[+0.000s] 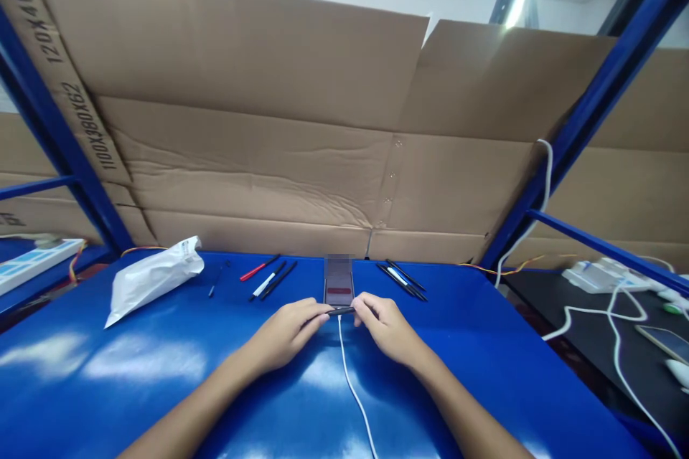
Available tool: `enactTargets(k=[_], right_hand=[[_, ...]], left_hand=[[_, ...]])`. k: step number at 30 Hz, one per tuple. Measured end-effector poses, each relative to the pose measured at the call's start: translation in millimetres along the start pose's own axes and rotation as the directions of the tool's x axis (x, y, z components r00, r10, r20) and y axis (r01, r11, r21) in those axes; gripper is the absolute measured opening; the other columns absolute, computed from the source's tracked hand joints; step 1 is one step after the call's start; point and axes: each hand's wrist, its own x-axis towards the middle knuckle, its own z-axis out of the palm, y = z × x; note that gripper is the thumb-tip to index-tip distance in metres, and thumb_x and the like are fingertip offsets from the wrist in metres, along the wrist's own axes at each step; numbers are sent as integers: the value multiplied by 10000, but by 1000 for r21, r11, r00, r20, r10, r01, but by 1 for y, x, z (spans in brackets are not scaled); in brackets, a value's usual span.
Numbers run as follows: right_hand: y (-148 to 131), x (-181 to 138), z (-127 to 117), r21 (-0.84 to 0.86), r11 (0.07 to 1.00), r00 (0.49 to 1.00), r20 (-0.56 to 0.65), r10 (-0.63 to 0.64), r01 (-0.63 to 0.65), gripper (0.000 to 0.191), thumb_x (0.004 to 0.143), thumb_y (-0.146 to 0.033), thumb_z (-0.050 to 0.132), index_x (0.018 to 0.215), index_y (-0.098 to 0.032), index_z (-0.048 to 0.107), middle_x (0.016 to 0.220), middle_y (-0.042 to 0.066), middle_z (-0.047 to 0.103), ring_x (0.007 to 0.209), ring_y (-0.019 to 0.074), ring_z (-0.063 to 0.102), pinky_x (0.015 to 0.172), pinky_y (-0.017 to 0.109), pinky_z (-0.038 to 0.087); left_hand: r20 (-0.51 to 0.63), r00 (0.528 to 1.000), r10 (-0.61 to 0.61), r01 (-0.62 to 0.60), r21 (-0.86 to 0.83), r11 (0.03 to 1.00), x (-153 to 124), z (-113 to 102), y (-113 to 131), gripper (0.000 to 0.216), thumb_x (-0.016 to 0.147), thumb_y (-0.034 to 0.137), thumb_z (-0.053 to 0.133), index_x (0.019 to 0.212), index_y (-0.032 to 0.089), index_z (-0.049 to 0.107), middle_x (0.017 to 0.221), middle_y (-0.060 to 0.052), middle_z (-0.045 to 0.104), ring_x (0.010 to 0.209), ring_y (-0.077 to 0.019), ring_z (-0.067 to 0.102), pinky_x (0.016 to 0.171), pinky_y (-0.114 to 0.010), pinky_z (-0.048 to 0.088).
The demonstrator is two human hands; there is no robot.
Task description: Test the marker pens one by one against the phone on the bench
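Your left hand and right hand meet at the centre of the bench, fingers closed and clamped on a slim black pen-shaped piece, one hand at each end. This two-ended hold appears to keep the piece level and square. It sits at the near edge of a dark rectangular phone-like slab with a red band, whose far end is blurred. A thin white cable runs toward you from beneath the black piece, lying in a clear line across the glossy blue tabletop, apparently free of your wrists.

Beyond your hands, pens lie in two groups flanking the slab, likely to keep the centre free. To the left are a slender red pen and a black-and-white pen; to the right is a bundle of black pens with white and blue markings. Farther left lies a crumpled white plastic bag. At the far edge, brown corrugated cardboard sheets line the blue steel shelving upright, probably as a backing screen. To the right, a white power strip sits on a dark side bench.
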Motion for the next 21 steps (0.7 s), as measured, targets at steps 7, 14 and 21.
enactTargets(k=[7,14,21], right_hand=[[1,-1,2,56,998,995,95,21,-26,544,1053,-554,411,653,-197,503,623,-18,535,610,142,482,611,260,355],[5,2,7,146,985,995,54,84,-91,632,1023,-681,378,663,-197,566,619,4,585,616,162,532,628,272,396],[0,2,2,207,972,988,123,90,-114,622,993,-705,430,620,-210,479,553,-27,499,539,136,426,573,262,336]], left_hand=[[18,998,65,-66,34,997,0,4,-3,382,1111,342,375,1317,245,682,1037,-64,713,931,-199,660,855,-283,516],[-61,996,67,-64,51,997,0,3,-4,369,1099,360,426,1343,256,681,977,-58,670,882,-191,640,834,-281,507],[-92,986,140,-132,82,988,1,7,-6,366,1099,307,415,1330,227,687,948,-66,652,856,-192,617,802,-285,501]])
